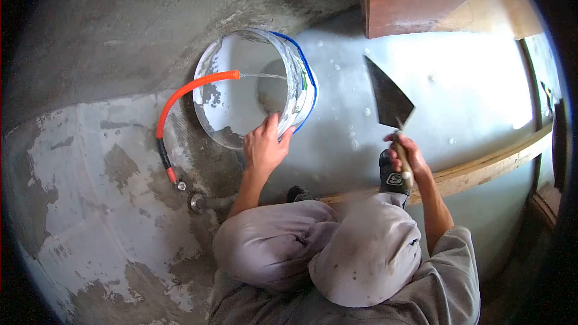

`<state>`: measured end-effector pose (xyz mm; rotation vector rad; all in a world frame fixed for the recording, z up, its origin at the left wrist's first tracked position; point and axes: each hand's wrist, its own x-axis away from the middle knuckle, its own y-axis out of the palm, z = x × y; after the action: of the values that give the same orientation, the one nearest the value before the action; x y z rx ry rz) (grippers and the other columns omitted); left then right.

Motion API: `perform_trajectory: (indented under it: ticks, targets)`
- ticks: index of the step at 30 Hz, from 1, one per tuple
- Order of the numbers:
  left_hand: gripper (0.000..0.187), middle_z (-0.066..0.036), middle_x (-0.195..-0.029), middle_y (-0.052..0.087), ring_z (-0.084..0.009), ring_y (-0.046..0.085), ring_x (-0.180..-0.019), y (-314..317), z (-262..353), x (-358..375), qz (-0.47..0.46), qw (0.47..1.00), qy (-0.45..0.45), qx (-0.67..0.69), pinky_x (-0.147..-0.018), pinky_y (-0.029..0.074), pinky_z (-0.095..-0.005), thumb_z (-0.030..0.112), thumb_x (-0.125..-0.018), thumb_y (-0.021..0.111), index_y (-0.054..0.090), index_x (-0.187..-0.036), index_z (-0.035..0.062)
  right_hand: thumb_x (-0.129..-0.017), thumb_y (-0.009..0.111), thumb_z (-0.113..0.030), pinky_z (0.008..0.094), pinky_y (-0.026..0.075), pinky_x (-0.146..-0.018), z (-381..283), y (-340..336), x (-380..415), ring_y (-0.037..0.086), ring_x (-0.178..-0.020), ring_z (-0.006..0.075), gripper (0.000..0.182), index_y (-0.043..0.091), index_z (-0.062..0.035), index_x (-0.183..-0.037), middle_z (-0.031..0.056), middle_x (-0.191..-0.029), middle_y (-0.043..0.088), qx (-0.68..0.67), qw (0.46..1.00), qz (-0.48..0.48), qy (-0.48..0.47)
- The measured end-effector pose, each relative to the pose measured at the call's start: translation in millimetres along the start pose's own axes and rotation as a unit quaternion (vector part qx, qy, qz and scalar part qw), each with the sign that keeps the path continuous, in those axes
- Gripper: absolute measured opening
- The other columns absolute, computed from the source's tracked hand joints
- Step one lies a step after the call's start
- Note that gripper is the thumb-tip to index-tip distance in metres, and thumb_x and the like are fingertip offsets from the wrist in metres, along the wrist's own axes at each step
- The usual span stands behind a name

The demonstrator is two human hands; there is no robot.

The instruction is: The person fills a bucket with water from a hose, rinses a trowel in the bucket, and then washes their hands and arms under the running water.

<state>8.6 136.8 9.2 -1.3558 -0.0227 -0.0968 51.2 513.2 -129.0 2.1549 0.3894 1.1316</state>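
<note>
We look down on our two bare hands above a pale, wet floor. At upper centre is the bucket [224,54], its mouth facing us; we cannot tell whether it leans. From the left, an orange hose [183,89] arches over its rim, and a thin stream of water [262,76] runs inside. Our left hand [265,143] is closed on the rim at the bucket's lower right. Right of centre, our right hand [409,153] is wrapped round the handle of a trowel [390,93], its blade pointing up the frame, apart from the bucket.

To do this well, we judge, we should keep the left grip firm so the bucket stays steady, leave the hose end inside the rim, watch the water level, and keep the blade off hose and fingers.
</note>
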Motion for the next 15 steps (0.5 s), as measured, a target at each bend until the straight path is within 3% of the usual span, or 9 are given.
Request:
perform_trajectory:
  ticks: [3,6,13,15]
  targets:
    - [0.041,-0.017,-0.094,0.070,-0.0417,0.068,-0.081,-8,3,3,-0.016,1.000,-0.013,-0.001,-0.068,0.052,-0.0517,0.035,-0.086,0.071,0.059,-0.114,0.0068,-0.100,0.054,-0.043,0.0262,0.045,-0.043,-8,51,-20,0.051,-0.050,0.0108,0.044,0.052,-0.0022,-0.117,0.0033,-0.074,0.053,-0.048,0.996,-0.070,-0.029]
    - [0.041,-0.017,-0.095,0.070,-0.0419,0.068,-0.081,-3,3,2,-0.005,1.000,-0.002,0.006,-0.069,0.052,-0.0516,0.035,-0.087,0.070,0.059,-0.115,0.0076,-0.098,0.061,-0.032,0.0269,0.048,-0.048,-7,53,-29,0.054,-0.055,0.0114,0.030,0.051,-0.0054,-0.107,0.0034,-0.078,0.055,0.055,0.998,0.003,-0.039]
    - [0.041,-0.018,-0.096,0.071,-0.0419,0.068,-0.081,-2,1,3,-0.014,1.000,-0.019,0.013,-0.069,0.052,-0.0526,0.036,-0.086,0.070,0.059,-0.115,0.0086,-0.099,0.054,-0.033,0.0302,0.048,-0.048,3,-12,-42,0.056,-0.059,0.0152,0.031,0.053,-0.0055,-0.114,0.0054,-0.088,0.056,-0.063,0.979,0.188,-0.048]
    - [0.041,-0.018,-0.096,0.071,-0.0418,0.068,-0.081,-3,1,0,-0.015,1.000,-0.018,0.008,-0.069,0.052,-0.0529,0.035,-0.086,0.070,0.059,-0.115,0.0088,-0.098,0.050,-0.030,0.0313,0.046,-0.046,10,-23,-51,0.053,-0.055,0.0153,0.029,0.052,-0.0046,-0.111,0.0053,-0.080,0.053,-0.013,0.974,0.223,-0.046]
